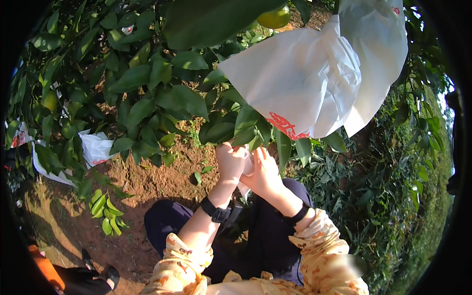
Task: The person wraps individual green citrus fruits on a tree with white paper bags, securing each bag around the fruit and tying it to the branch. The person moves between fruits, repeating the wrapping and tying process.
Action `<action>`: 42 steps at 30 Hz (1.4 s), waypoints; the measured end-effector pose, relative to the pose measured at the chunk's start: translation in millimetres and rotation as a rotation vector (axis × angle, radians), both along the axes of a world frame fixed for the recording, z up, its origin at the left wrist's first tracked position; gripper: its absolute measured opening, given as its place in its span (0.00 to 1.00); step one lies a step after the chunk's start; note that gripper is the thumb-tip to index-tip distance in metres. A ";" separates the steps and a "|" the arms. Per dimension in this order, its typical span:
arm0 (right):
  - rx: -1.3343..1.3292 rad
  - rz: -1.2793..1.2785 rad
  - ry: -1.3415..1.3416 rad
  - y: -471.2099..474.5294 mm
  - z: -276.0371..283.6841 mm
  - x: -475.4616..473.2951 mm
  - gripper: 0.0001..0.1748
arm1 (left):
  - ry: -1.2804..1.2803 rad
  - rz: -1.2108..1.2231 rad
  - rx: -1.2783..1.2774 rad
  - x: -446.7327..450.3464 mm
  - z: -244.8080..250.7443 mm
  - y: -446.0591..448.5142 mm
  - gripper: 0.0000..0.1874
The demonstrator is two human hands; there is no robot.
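Under a cluster of green leaves, my left hand (230, 162) and my right hand (264, 172) meet around a white paper bag (249, 166). The fingers of both are closed on it near its upper part. Its lower corner (243, 190) hangs out below the hands, over my knees. Leaves cover my fingertips on the left, so the top of the bag and anything inside it are hidden. Just above hangs a large white fruit bag (295, 73) with red print, gathered tight at its neck. A second white bag (376, 62) overlaps behind it.
A yellow-green citrus fruit (274, 17) hangs at the top, another fruit (49, 100) at the left. More white bags (95, 146) hang in the left foliage. Another person's feet (110, 276) stand on the soil at lower left. Low plants (343, 188) grow on the right.
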State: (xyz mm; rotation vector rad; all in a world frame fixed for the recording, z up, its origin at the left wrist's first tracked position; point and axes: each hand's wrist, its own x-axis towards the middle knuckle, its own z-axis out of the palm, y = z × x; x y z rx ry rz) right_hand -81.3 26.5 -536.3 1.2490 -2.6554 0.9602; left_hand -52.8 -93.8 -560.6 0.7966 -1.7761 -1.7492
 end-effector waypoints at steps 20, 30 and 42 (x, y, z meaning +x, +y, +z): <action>-0.028 0.066 -0.481 -7.6 16.9 -17.3 0.41 | 0.273 0.018 0.468 -12.7 -19.0 -6.6 0.10; -0.070 0.110 -0.619 -1.3 -2.8 -34.9 0.54 | 0.277 -0.083 0.414 -13.5 -12.4 2.2 0.08; -0.119 0.237 -0.583 -2.7 -9.4 -35.8 0.53 | 0.229 -0.113 0.533 -11.0 -37.4 -12.6 0.13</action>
